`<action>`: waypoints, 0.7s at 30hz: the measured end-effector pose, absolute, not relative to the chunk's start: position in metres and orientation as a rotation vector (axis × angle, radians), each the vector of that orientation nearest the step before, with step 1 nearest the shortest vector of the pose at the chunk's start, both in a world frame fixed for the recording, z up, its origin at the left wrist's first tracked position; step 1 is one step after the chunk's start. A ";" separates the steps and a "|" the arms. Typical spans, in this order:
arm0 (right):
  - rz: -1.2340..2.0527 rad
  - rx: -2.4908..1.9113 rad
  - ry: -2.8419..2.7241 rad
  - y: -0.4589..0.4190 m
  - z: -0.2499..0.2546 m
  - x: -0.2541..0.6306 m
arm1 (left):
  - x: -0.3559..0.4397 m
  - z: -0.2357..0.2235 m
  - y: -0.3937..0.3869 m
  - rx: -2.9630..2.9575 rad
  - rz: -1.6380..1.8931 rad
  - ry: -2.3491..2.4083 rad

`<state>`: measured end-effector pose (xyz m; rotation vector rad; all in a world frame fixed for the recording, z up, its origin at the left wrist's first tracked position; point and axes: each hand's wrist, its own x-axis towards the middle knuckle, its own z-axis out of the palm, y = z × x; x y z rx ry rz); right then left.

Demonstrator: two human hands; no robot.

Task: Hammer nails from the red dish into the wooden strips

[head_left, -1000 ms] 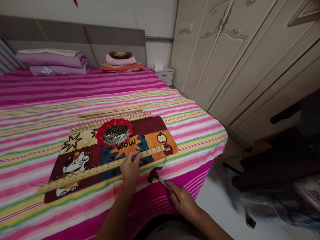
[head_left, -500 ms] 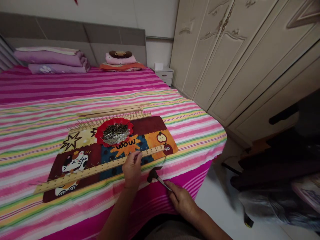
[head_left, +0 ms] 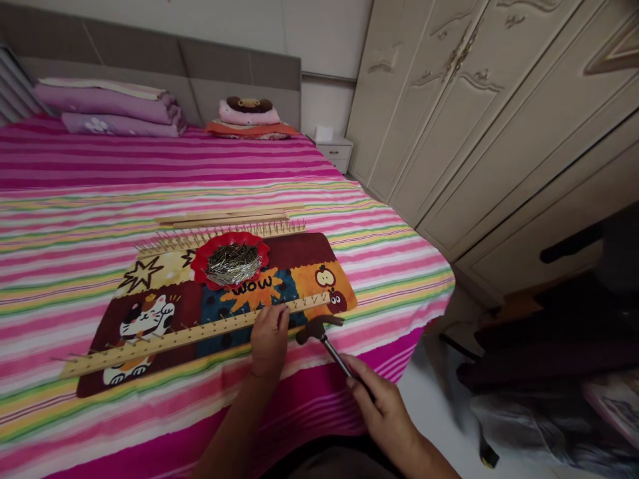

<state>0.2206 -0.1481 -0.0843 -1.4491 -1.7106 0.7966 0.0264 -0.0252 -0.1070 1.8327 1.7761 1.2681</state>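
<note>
A: What does your left hand [head_left: 269, 336] have?

B: Its thumb and forefinger are drawn together over the near wooden strip [head_left: 200, 332], right of the strip's middle. I can't tell whether you have a nail between them.

A: And your right hand [head_left: 382, 402]?

B: You have it closed around the handle of a claw hammer [head_left: 337, 356]. The hammer's head is to the right of your left hand, on the near side of the strip.

A: Where does that strip lie?

B: Across the near part of the patterned mat [head_left: 304, 249], its left end reaching past the mat's edge. You can see holes along it and thin nails sticking out.

A: What's beyond it?

B: A red scalloped bowl [head_left: 198, 267] full of loose nails [head_left: 234, 263], on the far part of the mat. Just behind the bowl is a far wooden strip [head_left: 287, 229] bristling with nails, and farther still you have bare wooden slats [head_left: 224, 217]. It's all on the striped bedspread [head_left: 394, 266].
</note>
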 end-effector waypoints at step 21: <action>0.642 -1.415 -1.967 -0.120 -0.034 0.220 | 0.026 -0.114 -0.023 1.833 1.300 1.748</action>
